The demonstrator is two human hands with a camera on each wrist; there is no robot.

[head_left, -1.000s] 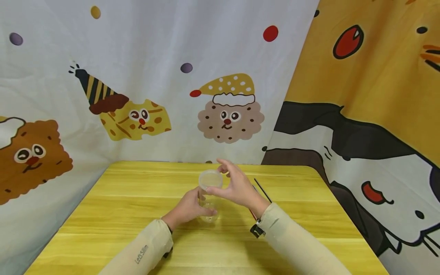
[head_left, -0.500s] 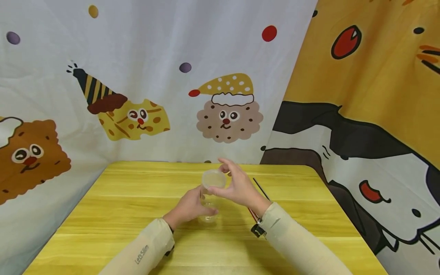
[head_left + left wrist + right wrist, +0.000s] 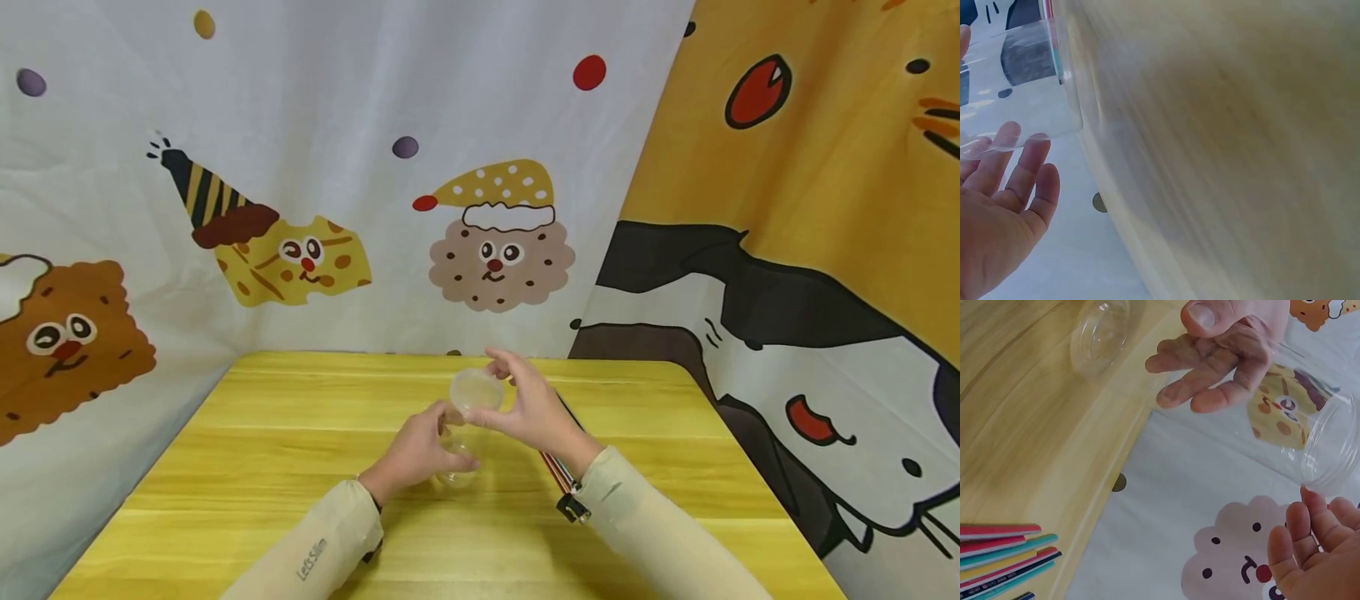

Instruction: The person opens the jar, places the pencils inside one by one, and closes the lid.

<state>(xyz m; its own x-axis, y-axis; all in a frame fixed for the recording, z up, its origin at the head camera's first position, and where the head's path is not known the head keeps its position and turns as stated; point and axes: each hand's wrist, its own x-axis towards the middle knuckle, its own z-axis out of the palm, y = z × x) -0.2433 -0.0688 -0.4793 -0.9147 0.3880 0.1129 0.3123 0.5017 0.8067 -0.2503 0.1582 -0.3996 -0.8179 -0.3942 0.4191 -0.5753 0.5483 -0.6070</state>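
A clear plastic jar is between my two hands above the wooden table. My left hand holds its side, thumb toward me and fingers behind. Across the milky, round top my right hand has its thumb on the near rim and its fingers on the far rim. The right wrist view shows the jar's ringed end beside my right fingers. In the left wrist view, the see-through wall passes over my left fingers.
Several colored pens lie on the table, partly covered by my right forearm in the head view. A curtain printed with cartoon snacks hangs behind the table's back edge.
My right hand and the jar's round top have shifted slightly to the right. The left hand has barely moved. More of the pens shows beside my right wrist.
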